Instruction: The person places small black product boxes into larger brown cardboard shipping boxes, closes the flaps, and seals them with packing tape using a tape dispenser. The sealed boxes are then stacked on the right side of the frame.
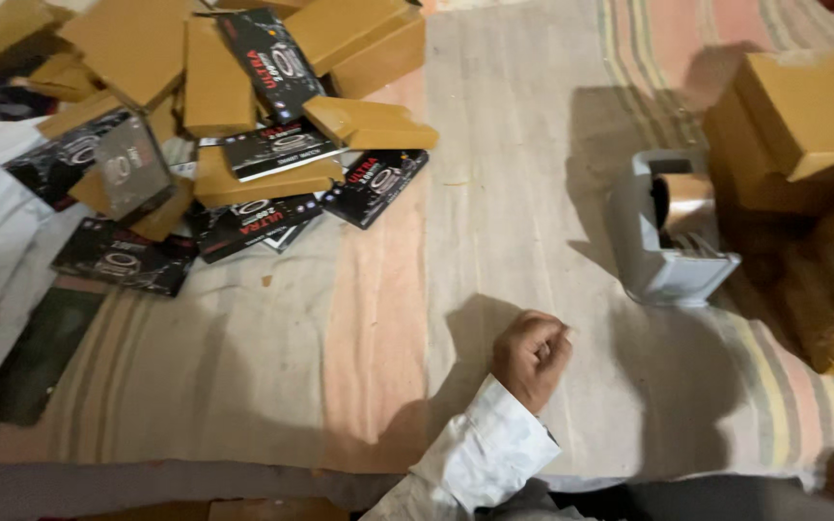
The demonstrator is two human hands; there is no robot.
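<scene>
Low at the frame's centre, the right hand [531, 355] rests curled into a loose empty fist on the striped cloth [378, 318], white sleeve [483, 453] bent behind it. Nearest stands a grey tape dispenser [668, 232], apart, up to its right.

A striped cloth [494, 145] covered the floor. At the upper left of the frame lay a heap of brown and black boxes [234, 106]. At the right stood a grey tape holder [668, 236] beside stacked brown cartons [803, 183]. A closed hand [531, 355] rested low in the middle.
</scene>
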